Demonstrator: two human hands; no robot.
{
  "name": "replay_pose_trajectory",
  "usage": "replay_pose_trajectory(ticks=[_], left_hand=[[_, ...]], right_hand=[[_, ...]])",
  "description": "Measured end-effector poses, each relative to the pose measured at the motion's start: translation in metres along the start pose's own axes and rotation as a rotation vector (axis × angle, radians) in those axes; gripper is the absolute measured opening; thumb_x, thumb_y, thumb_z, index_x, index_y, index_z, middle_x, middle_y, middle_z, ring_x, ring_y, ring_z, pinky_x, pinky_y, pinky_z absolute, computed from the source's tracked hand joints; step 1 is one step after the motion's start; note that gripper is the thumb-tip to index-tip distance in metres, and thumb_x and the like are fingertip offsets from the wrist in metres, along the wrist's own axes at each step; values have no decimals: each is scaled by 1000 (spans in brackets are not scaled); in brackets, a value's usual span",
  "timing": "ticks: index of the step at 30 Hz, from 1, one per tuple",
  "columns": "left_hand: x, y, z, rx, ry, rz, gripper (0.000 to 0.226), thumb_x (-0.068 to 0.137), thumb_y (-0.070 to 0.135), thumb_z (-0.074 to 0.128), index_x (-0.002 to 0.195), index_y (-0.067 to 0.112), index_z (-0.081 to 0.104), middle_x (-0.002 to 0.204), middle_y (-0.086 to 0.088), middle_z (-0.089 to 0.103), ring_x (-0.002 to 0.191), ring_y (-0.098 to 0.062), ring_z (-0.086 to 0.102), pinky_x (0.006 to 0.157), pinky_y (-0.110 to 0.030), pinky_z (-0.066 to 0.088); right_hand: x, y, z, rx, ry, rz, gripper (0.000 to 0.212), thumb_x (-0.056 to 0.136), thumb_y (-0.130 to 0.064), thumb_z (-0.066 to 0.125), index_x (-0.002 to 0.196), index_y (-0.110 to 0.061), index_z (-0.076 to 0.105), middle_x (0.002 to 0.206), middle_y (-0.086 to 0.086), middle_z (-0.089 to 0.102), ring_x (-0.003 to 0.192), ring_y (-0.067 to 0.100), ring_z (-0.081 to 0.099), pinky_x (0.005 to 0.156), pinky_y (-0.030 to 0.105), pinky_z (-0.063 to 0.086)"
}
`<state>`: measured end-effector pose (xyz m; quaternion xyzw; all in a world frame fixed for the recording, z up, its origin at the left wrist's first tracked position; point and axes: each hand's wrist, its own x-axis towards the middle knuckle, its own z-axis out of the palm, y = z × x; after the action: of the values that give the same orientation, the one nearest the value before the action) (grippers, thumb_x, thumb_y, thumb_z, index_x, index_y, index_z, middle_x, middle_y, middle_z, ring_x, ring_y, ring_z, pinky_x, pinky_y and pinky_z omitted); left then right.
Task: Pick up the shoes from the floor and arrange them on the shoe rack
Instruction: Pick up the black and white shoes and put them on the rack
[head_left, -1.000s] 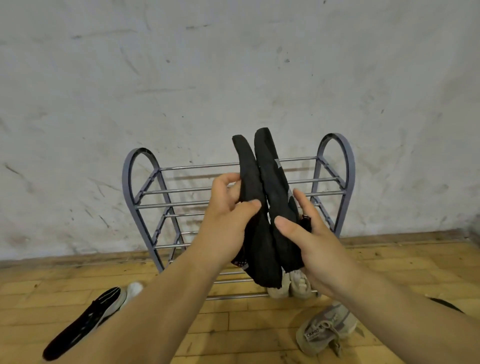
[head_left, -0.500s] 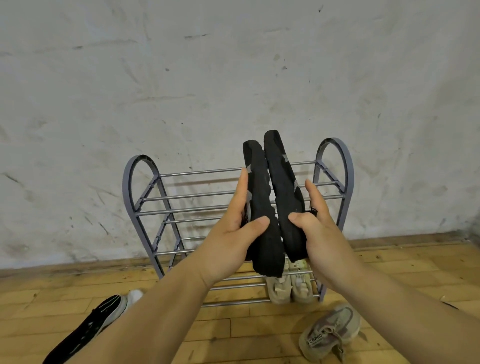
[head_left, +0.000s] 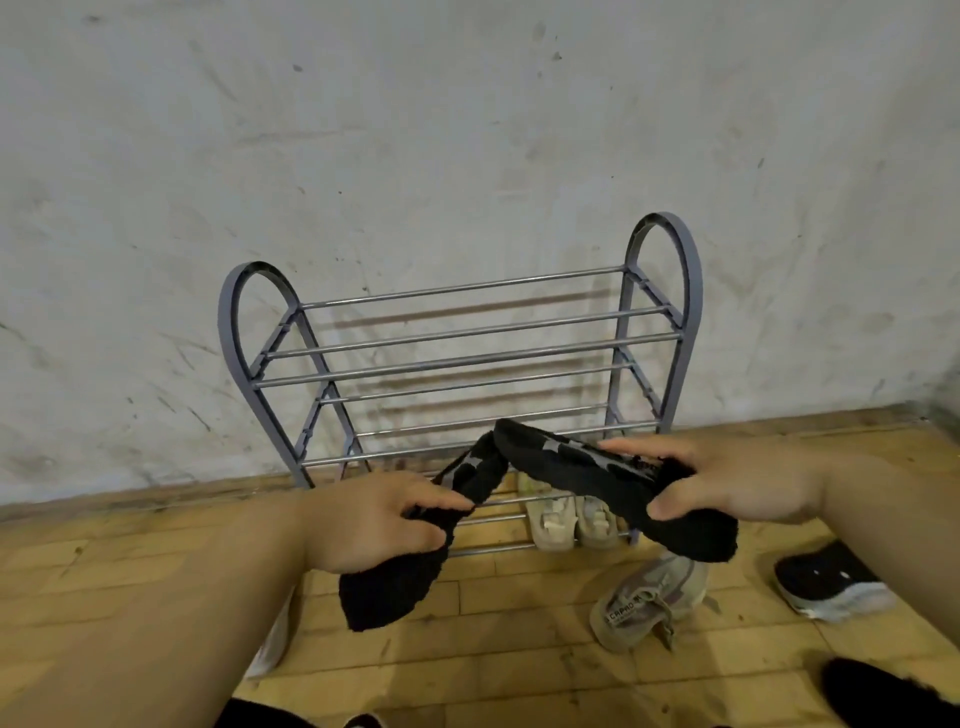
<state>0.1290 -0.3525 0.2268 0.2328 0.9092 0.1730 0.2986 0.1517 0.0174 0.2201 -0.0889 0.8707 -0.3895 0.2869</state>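
Note:
I hold a pair of black fuzzy slippers in front of the grey metal shoe rack (head_left: 662, 249). My left hand (head_left: 379, 519) grips the left black slipper (head_left: 400, 582), its toe pointing up to the right. My right hand (head_left: 722, 480) grips the right black slipper (head_left: 587, 473), which lies nearly level with its toe to the left. The two toes touch above the rack's lower shelves. A beige pair of shoes (head_left: 569, 522) sits on the bottom shelf at the right. The upper shelves hold nothing.
On the wooden floor lie a grey-beige sneaker (head_left: 649, 603) right of the rack, a black and white sneaker (head_left: 831, 582) further right, a dark shoe (head_left: 878, 696) at the bottom right corner and a white shoe (head_left: 270, 649) partly hidden under my left arm. A white wall stands behind the rack.
The slippers were held upright, pressed together at the rack's top. Now my hands have lowered and spread apart, and the slippers are tilted toward level with only their toes meeting.

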Motion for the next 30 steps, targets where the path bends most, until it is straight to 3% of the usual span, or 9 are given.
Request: replay_pose_trajectory(ticks=[4, 9, 13, 17, 21, 24, 27, 30], left_hand=[[14, 7, 29, 233, -132, -103, 49, 103, 52, 46, 151, 54, 39, 147, 13, 42, 133, -19, 46, 102, -34, 39], [52, -6, 62, 358, -125, -169, 55, 101, 52, 40, 155, 48, 33, 155, -1, 37, 135, -31, 44, 107, -47, 42], [77, -18, 80, 400, -77, -206, 59, 102, 56, 33, 159, 45, 22, 164, -8, 25, 140, -38, 41, 105, -47, 44], [109, -20, 99, 436, -54, -221, 59, 107, 53, 28, 162, 42, 11, 169, -11, 13, 140, -40, 43, 90, -44, 47], [150, 4, 110, 436, 5, -193, 57, 110, 37, 28, 164, 34, 9, 172, -12, 0, 147, -42, 33, 109, -51, 42], [203, 13, 115, 409, 88, -146, 62, 108, 31, 36, 164, 31, 9, 169, -19, 5, 148, -43, 28, 115, -51, 35], [261, 8, 116, 308, 175, -174, 60, 107, 42, 35, 163, 36, 13, 165, -16, 14, 137, -43, 42, 110, -49, 40], [306, -2, 108, 215, 240, -185, 56, 107, 46, 30, 161, 38, 20, 156, -14, 32, 129, -41, 48, 104, -45, 40]], right_hand=[[17, 10, 16, -156, -112, 140, 73, 91, -38, 73, 144, -68, 33, 140, -17, 52, 114, 9, 60, 99, 27, 49], [42, 21, 31, -174, -131, 236, 73, 95, -33, 69, 149, -62, 30, 136, -10, 54, 106, 11, 63, 84, 24, 51], [60, 46, 34, -154, -37, 307, 76, 95, -31, 69, 156, -52, 26, 140, -2, 51, 109, 19, 61, 91, 31, 52], [92, 76, 51, -207, 96, 372, 80, 97, -35, 67, 159, -47, 18, 159, 7, 39, 118, 28, 57, 92, 34, 52], [127, 102, 70, -300, 264, 388, 79, 96, -48, 60, 161, -45, 14, 157, 16, 37, 126, 36, 52, 100, 38, 49], [157, 114, 69, -223, 381, 399, 75, 97, -47, 56, 160, -45, 16, 154, 18, 31, 129, 39, 48, 108, 41, 45], [196, 123, 64, -73, 487, 433, 74, 99, -47, 54, 160, -47, 12, 160, 20, 23, 137, 40, 44, 113, 42, 42], [233, 140, 55, -61, 594, 416, 71, 99, -46, 55, 159, -44, 17, 156, 20, 30, 135, 41, 44, 113, 46, 42]])
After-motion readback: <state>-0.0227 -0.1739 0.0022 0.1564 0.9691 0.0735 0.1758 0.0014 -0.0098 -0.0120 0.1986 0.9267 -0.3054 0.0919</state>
